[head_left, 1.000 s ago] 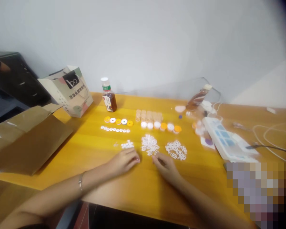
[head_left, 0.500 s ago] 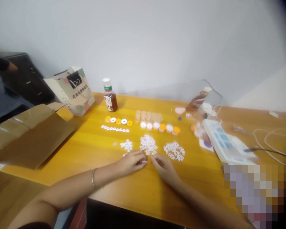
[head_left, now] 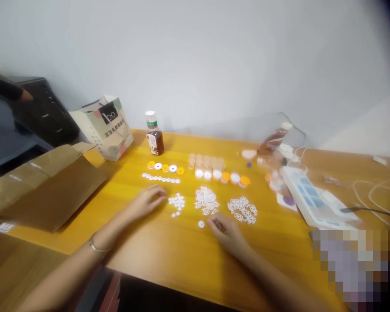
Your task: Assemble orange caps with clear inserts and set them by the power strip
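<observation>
My left hand [head_left: 148, 200] is over the table just left of a small pile of white round pieces [head_left: 176, 200]. Its thumb and fingers curl toward each other; whatever lies between them is hidden. By the front of a heap of white openwork plastic pieces [head_left: 205, 198] is my right hand [head_left: 226, 230], its fingers bent together. I cannot make out what they hold. A single white disc [head_left: 201, 224] lies flat on the table just left of my right fingertips. A second heap of openwork pieces [head_left: 243, 209] lies beyond my right hand.
Behind are a row of tiny white pieces [head_left: 160, 178], orange and white round pieces [head_left: 165, 168], more of these [head_left: 225, 177] and clear cylinders [head_left: 206, 162]. A brown bottle [head_left: 154, 138], paper bag [head_left: 105, 128], cardboard box [head_left: 48, 186] and white-and-blue case [head_left: 307, 190] stand around.
My left hand has moved left, away from my right hand to beyond the round pieces. The white disc now shows on the table between them. My right hand stays near its place.
</observation>
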`<state>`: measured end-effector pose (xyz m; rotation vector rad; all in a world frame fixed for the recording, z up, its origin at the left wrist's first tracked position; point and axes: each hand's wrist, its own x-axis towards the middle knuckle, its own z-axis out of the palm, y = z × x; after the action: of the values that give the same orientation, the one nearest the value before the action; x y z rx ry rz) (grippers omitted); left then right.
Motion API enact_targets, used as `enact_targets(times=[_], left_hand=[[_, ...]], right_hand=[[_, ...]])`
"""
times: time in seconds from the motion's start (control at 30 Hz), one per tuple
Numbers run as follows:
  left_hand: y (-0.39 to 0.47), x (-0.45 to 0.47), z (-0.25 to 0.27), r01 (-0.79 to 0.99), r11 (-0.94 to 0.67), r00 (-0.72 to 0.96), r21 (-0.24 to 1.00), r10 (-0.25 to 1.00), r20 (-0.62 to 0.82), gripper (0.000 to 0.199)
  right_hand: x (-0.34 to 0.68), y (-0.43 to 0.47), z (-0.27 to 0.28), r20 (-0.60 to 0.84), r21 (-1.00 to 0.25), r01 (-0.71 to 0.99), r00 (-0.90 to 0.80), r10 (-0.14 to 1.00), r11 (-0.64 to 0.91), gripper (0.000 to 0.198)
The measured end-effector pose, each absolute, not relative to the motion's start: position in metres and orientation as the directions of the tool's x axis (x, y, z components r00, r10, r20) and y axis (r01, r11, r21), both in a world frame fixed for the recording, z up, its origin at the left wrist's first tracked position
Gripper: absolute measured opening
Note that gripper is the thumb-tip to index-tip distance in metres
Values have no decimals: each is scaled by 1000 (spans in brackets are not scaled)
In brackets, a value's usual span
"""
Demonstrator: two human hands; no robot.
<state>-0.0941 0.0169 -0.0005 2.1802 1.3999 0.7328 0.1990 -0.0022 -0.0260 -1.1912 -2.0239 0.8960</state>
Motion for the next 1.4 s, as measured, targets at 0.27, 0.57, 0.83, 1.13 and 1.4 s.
enact_targets(times=[0.27, 0.57, 0.83, 1.13, 1.4], left_hand=[[47, -138, 9, 761, -326, 359, 561, 932, 53, 21], [89, -153, 13, 863, -269, 186, 428, 956, 225, 26], [133, -180, -9, 884, -234, 142, 404, 959, 244, 45], [89, -129, 21, 799, -290, 90, 526, 924, 372, 40], [2, -5, 7, 517, -669, 687, 534, 697, 208, 30]], right_hand=[[201, 0, -26, 153, -783, 493, -438, 886, 379, 23], [205, 0, -29, 140, -759, 505, -488, 862, 410, 23], [205, 0, -27, 139, -777, 489, -482, 865, 396, 22], [205, -1, -30, 134, -858, 400, -431, 892, 322, 8], [206, 0, -30, 110, -879, 385, -409, 906, 280, 13]])
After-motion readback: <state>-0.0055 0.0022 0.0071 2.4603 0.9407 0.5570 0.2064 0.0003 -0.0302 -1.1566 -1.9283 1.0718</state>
